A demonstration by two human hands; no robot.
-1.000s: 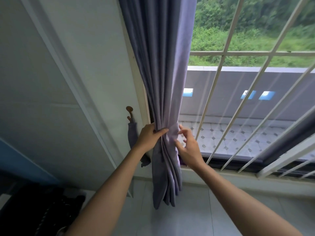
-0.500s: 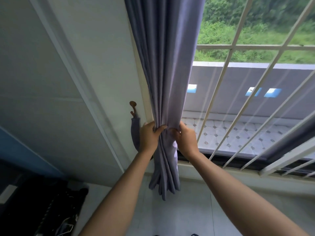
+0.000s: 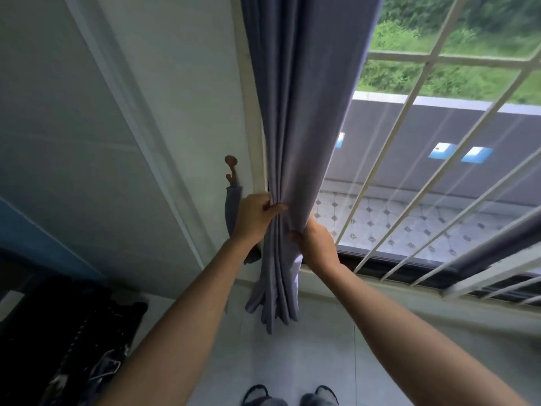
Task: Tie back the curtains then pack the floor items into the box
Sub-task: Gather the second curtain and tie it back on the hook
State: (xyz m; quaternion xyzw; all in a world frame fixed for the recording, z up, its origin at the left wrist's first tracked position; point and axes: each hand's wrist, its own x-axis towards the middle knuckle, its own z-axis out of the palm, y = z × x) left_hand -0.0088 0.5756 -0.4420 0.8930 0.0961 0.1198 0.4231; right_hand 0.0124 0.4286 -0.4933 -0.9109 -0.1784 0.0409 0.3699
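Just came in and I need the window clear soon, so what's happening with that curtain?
A person is bunching the grey curtain at the window's left edge, left hand and right hand both gripping the gathered folds. The tieback strap hangs from the wall hook beside it, not yet wrapped around.

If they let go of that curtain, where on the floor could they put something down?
Bare tile lies between the curtain hem and the slippers, running right under the window sill. The left corner is crowded with a dark heap. Both hands grip the curtain.
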